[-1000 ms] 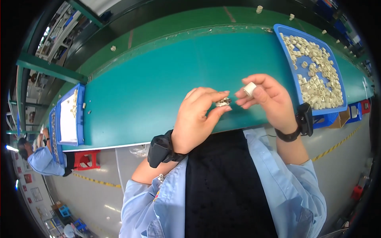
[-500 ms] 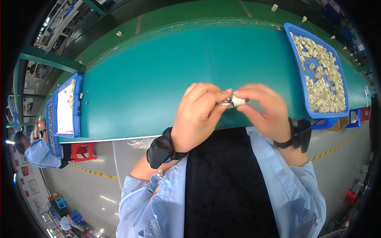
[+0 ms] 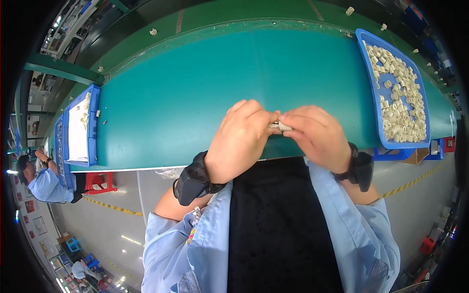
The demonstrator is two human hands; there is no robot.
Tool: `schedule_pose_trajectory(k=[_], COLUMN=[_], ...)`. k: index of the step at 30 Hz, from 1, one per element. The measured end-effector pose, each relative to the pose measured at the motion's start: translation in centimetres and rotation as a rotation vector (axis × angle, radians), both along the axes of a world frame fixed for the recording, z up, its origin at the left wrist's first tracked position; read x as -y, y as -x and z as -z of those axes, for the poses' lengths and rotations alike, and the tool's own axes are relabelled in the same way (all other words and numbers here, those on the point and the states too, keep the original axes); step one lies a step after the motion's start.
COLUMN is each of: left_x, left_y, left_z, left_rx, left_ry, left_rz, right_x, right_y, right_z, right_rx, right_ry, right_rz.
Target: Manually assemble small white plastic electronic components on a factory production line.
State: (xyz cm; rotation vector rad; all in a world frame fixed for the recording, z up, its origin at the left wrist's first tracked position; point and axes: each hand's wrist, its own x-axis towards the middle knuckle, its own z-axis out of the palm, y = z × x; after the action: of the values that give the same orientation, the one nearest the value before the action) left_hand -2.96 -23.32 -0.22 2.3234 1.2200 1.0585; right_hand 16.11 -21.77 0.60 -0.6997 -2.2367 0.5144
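In front of my chest, just over the near edge of the green worktable [image 3: 190,93], both hands meet fingertip to fingertip. My left hand [image 3: 239,139] is closed, pinching a small metal part [image 3: 272,125] that mostly hides behind its fingers. Between the thumb and fingers of my right hand [image 3: 317,139] is a cream plastic sleeve [image 3: 284,127], held end-on against the metal part. How far one sits inside the other I cannot tell. Each wrist wears a black strapped device.
At the right stands a blue tray [image 3: 369,73] of many loose cream sleeves. On the left a blue tray [image 3: 93,141] holds white paper and several cream pieces. Beyond it is another tray of small dark parts [image 3: 60,146]. Further left, a person in light blue [image 3: 53,185] sits.
My right hand has come closer to the left, and the sleeve has moved left against the metal part. Less of both pieces shows. The view has shifted slightly.
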Motion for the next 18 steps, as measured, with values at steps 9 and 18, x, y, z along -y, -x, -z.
schedule_pose_trajectory(k=[9,18], left_x=[-0.4,-3.9], left_y=[0.2,1.8], left_z=[1.0,-1.5], left_rx=[0.387,0.515], left_ry=[0.131,0.312], left_rz=[0.078,0.111], right_x=[-0.8,-5.4], right_y=[0.2,2.3], right_z=[-0.5,-2.7], right_rx=[-0.235,-0.136], right_ry=[0.446,0.343], right_rz=[-0.002,-0.059])
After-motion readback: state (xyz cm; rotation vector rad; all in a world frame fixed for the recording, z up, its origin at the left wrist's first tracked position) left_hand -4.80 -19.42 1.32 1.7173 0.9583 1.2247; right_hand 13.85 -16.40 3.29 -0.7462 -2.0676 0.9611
